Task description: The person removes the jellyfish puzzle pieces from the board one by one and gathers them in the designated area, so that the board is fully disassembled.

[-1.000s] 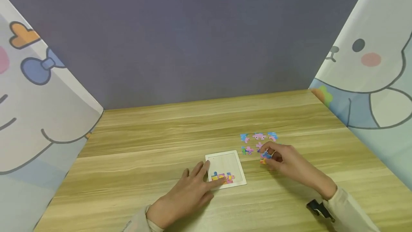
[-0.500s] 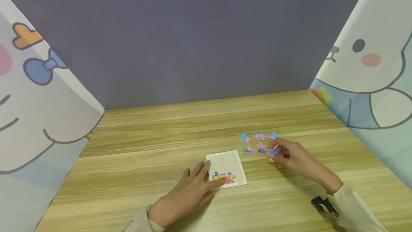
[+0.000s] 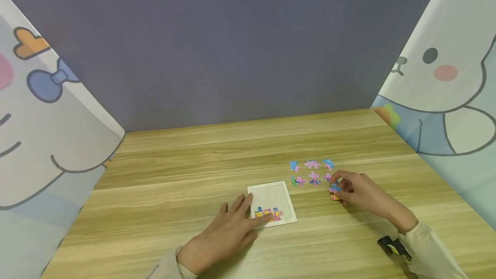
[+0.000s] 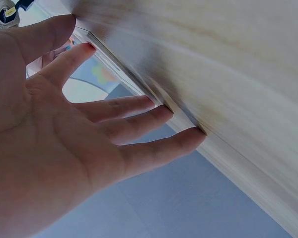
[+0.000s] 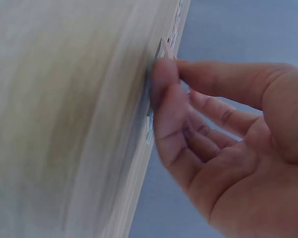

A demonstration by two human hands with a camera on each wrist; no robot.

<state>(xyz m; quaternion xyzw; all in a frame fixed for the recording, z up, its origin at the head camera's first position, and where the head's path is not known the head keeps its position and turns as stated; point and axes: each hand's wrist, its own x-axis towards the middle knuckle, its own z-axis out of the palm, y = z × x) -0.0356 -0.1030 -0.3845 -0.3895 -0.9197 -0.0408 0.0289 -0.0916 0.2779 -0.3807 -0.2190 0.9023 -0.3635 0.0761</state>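
My left hand rests with extended fingers at a square light wooden puzzle tray. Its index finger lies over the joined pink and yellow jigsaw pieces along the tray's near side, partly hiding them. The other fingertips are at the tray's left edge, and the left wrist view shows the left hand's fingers spread. To the right, my right hand pinches a blue and orange jigsaw piece between thumb and fingers, close over the table. In the right wrist view the fingers hide most of that piece.
Several loose jigsaw pieces lie in two rows beyond the tray, among them a pink one with eyes and a green and pink one. A grey panel closes off the wooden table's far side; cartoon-printed panels stand left and right.
My right hand has moved right, away from the loose pieces, with the pinched jigsaw piece, uncovering a pink piece in the second row. The left hand and tray have stayed put.
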